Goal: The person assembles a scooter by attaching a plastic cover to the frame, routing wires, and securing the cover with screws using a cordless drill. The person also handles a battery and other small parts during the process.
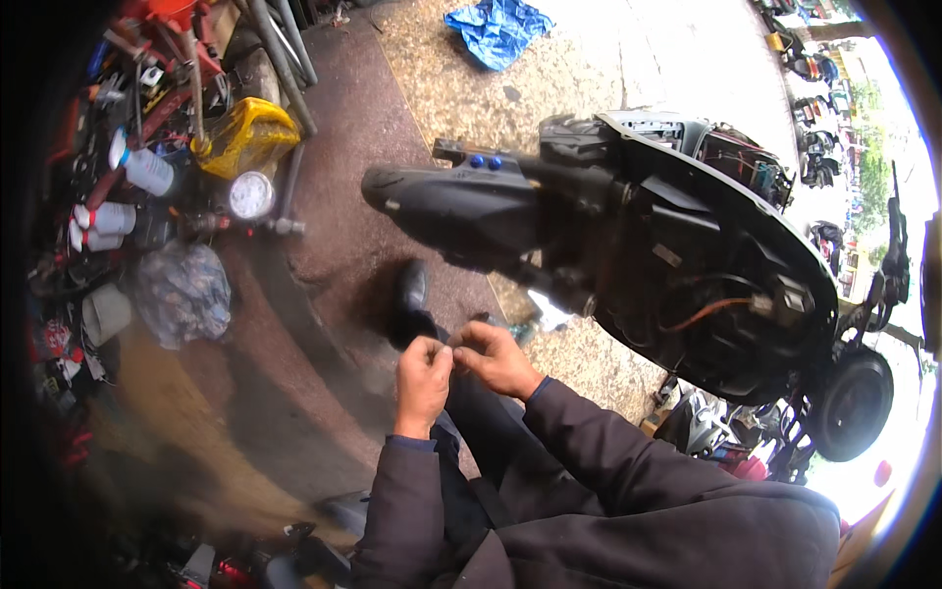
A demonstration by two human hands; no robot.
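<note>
Drawn close, our left hand [425, 381] and right hand [496, 361] meet at the fingertips near the right edge of the reddish-brown floor [339, 187]; whether they are closed on anything small, we cannot tell. Beside us, a black, partly stripped two-wheeler [711, 265] extends its long, dark plastic mudguard [456, 211] over that edge. Toward the floor's left edge sits a crumpled clear plastic bag [183, 294]; a wrinkled blue plastic sheet [497, 31] lies on the speckled pavement [442, 103] beyond.
</note>
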